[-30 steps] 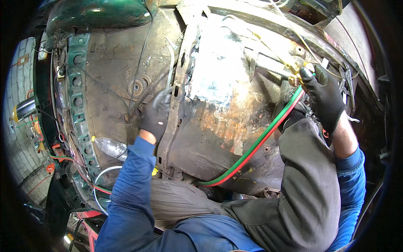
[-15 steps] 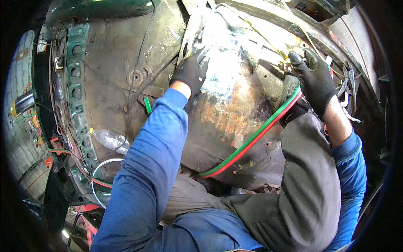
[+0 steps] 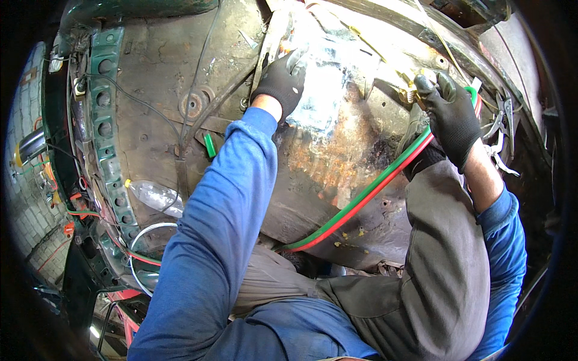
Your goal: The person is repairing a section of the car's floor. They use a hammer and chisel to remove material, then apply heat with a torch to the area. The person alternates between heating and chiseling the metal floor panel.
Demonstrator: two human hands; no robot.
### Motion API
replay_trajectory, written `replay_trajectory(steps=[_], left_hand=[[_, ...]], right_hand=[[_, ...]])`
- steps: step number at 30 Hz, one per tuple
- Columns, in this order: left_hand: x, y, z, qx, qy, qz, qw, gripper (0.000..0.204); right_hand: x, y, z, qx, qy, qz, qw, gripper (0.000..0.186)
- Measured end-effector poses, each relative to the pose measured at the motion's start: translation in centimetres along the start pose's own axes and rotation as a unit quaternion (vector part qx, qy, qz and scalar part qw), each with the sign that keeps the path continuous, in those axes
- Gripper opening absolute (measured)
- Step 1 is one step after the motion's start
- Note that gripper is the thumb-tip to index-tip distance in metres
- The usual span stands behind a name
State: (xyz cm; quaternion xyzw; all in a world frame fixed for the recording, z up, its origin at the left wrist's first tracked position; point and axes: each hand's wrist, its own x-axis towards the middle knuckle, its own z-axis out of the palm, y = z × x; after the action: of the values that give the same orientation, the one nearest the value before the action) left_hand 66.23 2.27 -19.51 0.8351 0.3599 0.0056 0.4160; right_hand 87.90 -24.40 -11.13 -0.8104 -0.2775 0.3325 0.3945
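- Our right hand (image 3: 448,114), in a black knitted glove, is closed round the shiny brass torch (image 3: 407,95), above our bent knee.
- Our left hand (image 3: 280,87) lies over the straight metal ridge (image 3: 272,42); we cannot tell whether it grips anything.
- Smooth rubber hoses, green (image 3: 360,201) and red (image 3: 368,206), curve across the rust-blotched metal floor (image 3: 337,171).
- Left of us lies a clear plastic bottle (image 3: 155,197).
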Motion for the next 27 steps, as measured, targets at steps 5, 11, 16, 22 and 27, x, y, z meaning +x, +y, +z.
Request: replay_trajectory(steps=[5,11,16,22,27], left_hand=[[0.3,0.1,0.4,-0.015,0.002,-0.019,1.0,0.045],[0.4,0.2,0.2,-0.016,0.013,-0.013,1.0,0.044],[0.4,0.5,0.1,-0.024,0.011,-0.016,1.0,0.044],[0.5,0.3,0.0,-0.025,0.007,-0.013,1.0,0.044],[0.5,-0.1,0.1,-0.024,0.005,-0.011,1.0,0.044]], right_hand=[[0.3,0.6,0.0,-0.001,-0.007,-0.016,1.0,0.038],[0.6,2.7,0.5,-0.044,0.03,-0.124,0.991,0.038],[0.4,1.0,0.2,-0.008,0.009,-0.007,1.0,0.036],[0.3,1.4,0.4,0.011,0.01,-0.023,1.0,0.039],[0.0,0.2,-0.1,-0.036,-0.012,-0.008,0.999,0.04]])
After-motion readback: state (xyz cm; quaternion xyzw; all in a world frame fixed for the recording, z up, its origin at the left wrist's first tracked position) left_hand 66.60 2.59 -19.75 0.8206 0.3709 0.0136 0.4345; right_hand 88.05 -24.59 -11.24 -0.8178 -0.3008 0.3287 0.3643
